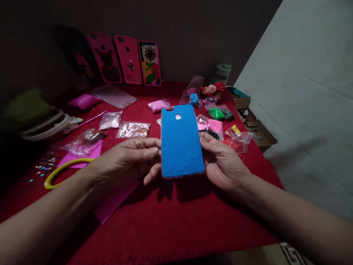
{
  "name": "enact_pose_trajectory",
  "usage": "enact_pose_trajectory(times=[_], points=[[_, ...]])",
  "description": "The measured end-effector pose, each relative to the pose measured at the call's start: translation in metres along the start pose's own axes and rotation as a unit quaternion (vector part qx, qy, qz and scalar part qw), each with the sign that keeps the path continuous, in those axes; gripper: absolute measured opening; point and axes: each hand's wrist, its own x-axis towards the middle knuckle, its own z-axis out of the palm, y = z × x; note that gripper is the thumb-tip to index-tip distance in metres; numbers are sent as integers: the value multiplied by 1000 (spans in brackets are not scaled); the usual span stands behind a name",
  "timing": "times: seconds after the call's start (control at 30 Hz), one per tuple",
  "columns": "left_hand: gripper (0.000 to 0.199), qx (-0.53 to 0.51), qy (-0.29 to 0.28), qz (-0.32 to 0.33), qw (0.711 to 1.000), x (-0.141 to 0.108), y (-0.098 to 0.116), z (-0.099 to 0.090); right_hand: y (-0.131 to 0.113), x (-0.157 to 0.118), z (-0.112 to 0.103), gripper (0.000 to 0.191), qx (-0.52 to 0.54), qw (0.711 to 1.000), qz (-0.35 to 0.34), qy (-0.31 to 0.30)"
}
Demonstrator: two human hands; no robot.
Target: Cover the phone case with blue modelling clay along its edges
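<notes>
A phone case [182, 145] with a blue covering on its back is held up over the red cloth, nearly upright. It has a camera cutout at its top left and a round hole near the top. My left hand [135, 156] grips its left edge, the fingers partly behind it. On the opposite side, my right hand [223, 158] holds the right edge between thumb and fingers. The fingertips behind the case are hidden.
Decorated phone cases [128, 60] lean on the back wall. Bags of coloured clay [216, 113] lie around the red table [220, 224]. Yellow-handled scissors [51, 180] and pink sheets [116, 202] are at left; a cardboard box [261, 130] stands past the right edge.
</notes>
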Motion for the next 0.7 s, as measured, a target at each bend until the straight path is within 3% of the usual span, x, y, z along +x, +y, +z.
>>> enact_pose_trajectory(times=[0.2,0.53,0.7], points=[[8,-32,5,-5,999,-1,0,3,0,2,-2,5,32,999,7,-9],[15,-15,13,-4,1000,-2,-5,3,2,4,-6,12,18,998,48,-22],[21,38,-4,-48,998,-7,-4,11,0,7,-4,19,31,996,58,-60]])
